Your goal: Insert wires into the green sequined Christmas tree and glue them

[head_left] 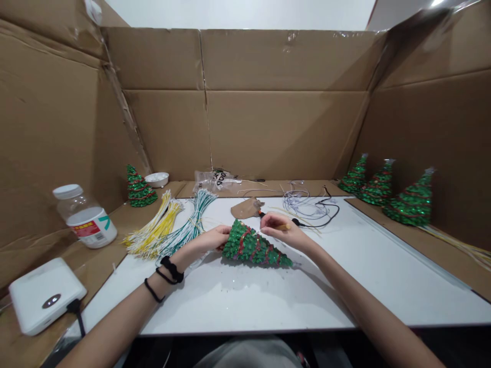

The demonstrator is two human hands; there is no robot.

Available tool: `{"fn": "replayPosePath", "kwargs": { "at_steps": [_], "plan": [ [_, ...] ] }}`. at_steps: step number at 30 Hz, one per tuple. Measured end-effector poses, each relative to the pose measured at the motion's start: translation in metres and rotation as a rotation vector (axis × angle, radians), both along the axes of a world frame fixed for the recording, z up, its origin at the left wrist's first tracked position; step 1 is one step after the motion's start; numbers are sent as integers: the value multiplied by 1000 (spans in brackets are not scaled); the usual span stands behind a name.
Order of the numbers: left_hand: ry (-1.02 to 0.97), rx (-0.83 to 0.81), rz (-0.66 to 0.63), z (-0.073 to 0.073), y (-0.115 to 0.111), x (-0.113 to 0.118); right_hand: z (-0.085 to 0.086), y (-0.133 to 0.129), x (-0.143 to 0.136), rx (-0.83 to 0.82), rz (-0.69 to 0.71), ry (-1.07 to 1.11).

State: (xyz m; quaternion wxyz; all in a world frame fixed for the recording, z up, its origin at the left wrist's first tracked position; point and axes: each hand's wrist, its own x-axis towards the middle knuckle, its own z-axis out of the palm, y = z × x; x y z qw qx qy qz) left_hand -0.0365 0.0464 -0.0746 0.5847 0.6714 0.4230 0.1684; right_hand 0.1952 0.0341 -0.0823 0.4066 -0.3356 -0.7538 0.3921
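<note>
A small green glittery Christmas tree (255, 246) with red garlands lies tilted on its side, its tip pointing right. My left hand (217, 237) is closed around the tree's base end at the left; some of its fingers are hidden behind it. Just above the tree's upper side, my right hand (280, 230) pinches a thin tool with a yellowish-brown handle (284, 227). The tool's working end is too small to make out, close to the branches. Behind the hands sits a piece of brown cardboard (244, 208) with a dark-tipped object on it.
Left of my hands lie bundles of yellow-white wires (153, 230) and green-white wires (192, 220). Loose clear wires (299, 202) and a black cable (332, 214) lie behind. Decorated trees (410, 202) stand right; a jar (86, 220) and white box (46, 296) left. Cardboard walls (284, 117) enclose the table.
</note>
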Motion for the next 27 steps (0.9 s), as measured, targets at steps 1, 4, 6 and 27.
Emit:
{"fn": "replayPosePath", "kwargs": {
  "at_steps": [1,4,6,27],
  "plan": [
    [-2,2,-2,1,0,0,-2,0,0,-7,-4,3],
    [-7,4,-6,3,-1,1,-4,0,-2,-37,13,-1],
    [3,-2,2,3,0,1,-4,0,-5,-49,14,0],
    [22,-20,24,-4,2,4,-4,-8,-22,51,-65,47]
  ]
}}
